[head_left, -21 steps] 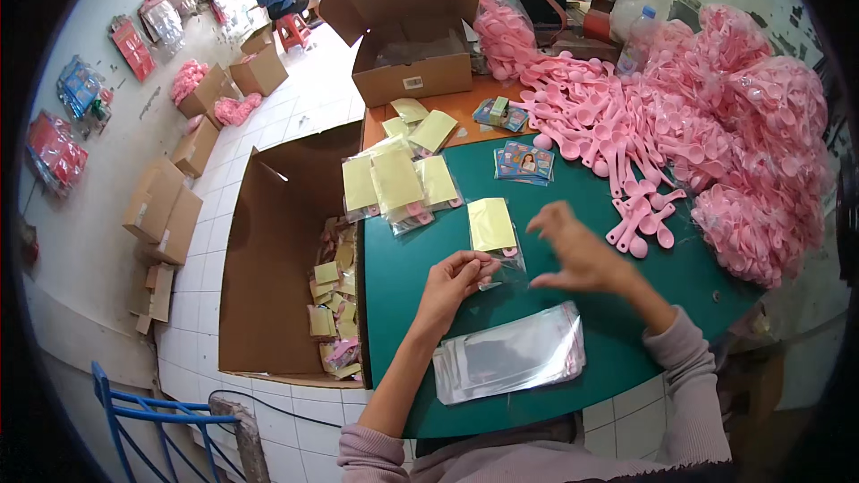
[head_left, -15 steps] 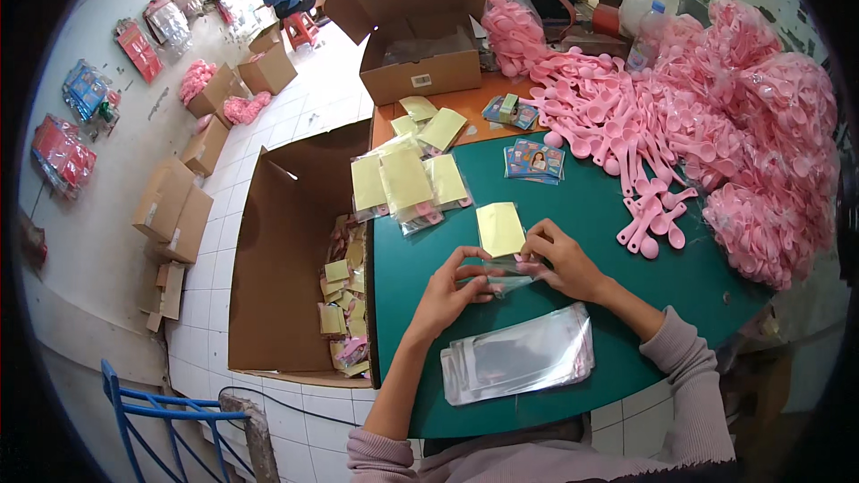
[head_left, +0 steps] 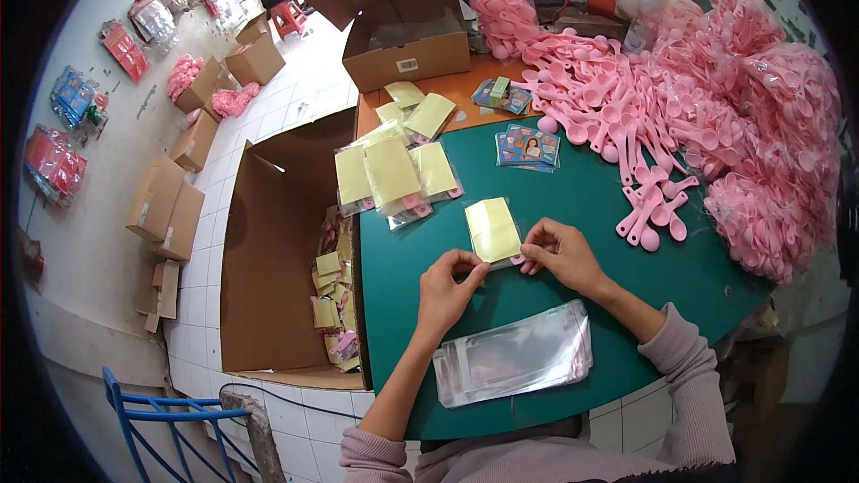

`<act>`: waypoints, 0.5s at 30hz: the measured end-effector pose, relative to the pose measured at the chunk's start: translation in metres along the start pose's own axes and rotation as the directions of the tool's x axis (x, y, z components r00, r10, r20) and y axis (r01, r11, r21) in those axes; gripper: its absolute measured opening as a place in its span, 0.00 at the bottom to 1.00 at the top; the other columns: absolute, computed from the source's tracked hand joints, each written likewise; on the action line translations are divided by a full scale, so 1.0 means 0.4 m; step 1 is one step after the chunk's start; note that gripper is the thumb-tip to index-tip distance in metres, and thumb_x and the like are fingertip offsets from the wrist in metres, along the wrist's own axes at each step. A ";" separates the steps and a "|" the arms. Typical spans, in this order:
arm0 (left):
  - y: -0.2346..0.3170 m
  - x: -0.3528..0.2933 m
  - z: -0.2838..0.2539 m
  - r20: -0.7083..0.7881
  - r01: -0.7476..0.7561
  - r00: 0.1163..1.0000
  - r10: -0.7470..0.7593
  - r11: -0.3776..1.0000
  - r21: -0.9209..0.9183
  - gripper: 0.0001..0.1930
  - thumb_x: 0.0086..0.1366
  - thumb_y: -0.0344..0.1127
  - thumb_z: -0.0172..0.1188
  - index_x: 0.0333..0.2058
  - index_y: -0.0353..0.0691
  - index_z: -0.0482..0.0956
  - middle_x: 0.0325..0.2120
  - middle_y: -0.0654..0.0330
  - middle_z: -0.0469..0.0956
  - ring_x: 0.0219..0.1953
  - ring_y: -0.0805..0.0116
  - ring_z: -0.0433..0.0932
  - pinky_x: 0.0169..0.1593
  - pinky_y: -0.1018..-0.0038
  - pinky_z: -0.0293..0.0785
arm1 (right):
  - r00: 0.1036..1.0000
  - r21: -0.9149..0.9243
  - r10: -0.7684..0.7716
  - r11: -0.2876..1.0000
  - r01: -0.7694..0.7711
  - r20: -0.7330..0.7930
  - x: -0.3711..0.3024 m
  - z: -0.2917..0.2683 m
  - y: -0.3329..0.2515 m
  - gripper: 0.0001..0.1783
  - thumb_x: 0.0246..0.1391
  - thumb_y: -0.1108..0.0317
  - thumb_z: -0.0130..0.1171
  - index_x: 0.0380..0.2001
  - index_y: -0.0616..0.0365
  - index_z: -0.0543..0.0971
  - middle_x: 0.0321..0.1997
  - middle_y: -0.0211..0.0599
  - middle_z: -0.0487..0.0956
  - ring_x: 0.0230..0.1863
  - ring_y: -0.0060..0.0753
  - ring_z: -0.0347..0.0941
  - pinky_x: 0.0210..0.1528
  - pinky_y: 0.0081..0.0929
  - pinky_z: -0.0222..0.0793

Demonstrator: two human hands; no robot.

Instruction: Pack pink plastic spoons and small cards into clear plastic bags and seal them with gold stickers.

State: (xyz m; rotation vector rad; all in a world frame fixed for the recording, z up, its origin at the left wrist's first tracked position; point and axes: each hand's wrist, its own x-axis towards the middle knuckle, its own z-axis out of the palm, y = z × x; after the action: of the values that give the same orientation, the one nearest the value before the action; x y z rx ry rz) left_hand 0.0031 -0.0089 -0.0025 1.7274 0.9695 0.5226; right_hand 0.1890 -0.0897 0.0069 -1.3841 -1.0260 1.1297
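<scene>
Yellow flat packet (head_left: 493, 229) pinched at lower corners by both hands (head_left: 506, 273)

Both hands (head_left: 506, 268) now pinch the yellow packet (head_left: 493, 230).

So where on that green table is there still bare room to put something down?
Bare green table shows between the small picture cards and the right hand, and along the left edge beside the left hand. Crowded: pink spoons fill the right side, yellow-card packets the far left, clear bags the near edge.
</scene>
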 end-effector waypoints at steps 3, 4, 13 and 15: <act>0.007 -0.005 0.017 -0.106 -0.094 0.992 0.074 0.976 -0.197 0.09 0.55 0.30 0.59 0.32 0.34 0.69 0.28 0.60 0.73 0.31 0.74 0.76 0.29 0.82 0.73 | 0.996 0.006 -0.014 1.000 0.014 -0.088 -0.001 0.009 -0.005 0.06 0.51 0.73 0.55 0.29 0.63 0.70 0.24 0.35 0.75 0.23 0.22 0.74 0.24 0.17 0.71; 0.011 -0.007 0.018 -0.121 -0.085 0.991 0.061 0.975 -0.205 0.09 0.56 0.30 0.58 0.32 0.35 0.68 0.29 0.60 0.73 0.30 0.74 0.76 0.28 0.82 0.73 | 0.996 -0.007 -0.019 1.000 0.018 -0.090 0.000 0.010 -0.007 0.06 0.51 0.73 0.55 0.29 0.63 0.69 0.23 0.35 0.75 0.23 0.22 0.74 0.23 0.17 0.70; 0.020 -0.010 0.014 -0.101 -0.126 0.987 0.122 0.992 -0.030 0.16 0.56 0.27 0.55 0.44 0.36 0.69 0.37 0.56 0.73 0.31 0.71 0.74 0.28 0.78 0.71 | 0.996 -0.169 -0.054 0.985 0.041 -0.070 -0.001 0.017 -0.006 0.17 0.51 0.73 0.53 0.45 0.63 0.70 0.23 0.33 0.75 0.22 0.21 0.73 0.24 0.17 0.71; 0.008 0.007 0.003 -0.101 -0.187 0.976 0.191 0.981 0.046 0.19 0.55 0.26 0.55 0.47 0.37 0.68 0.38 0.55 0.73 0.31 0.69 0.74 0.28 0.77 0.70 | 0.997 -0.233 -0.055 0.971 0.043 -0.048 -0.004 0.018 -0.009 0.19 0.51 0.73 0.53 0.48 0.63 0.68 0.24 0.33 0.75 0.24 0.21 0.73 0.24 0.17 0.71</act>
State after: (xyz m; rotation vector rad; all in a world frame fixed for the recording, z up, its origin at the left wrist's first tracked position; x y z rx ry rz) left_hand 0.0066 -0.0078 -0.0003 1.8511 0.8972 0.7288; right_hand 0.1814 -0.0893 0.0104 -1.5559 -1.1754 0.9530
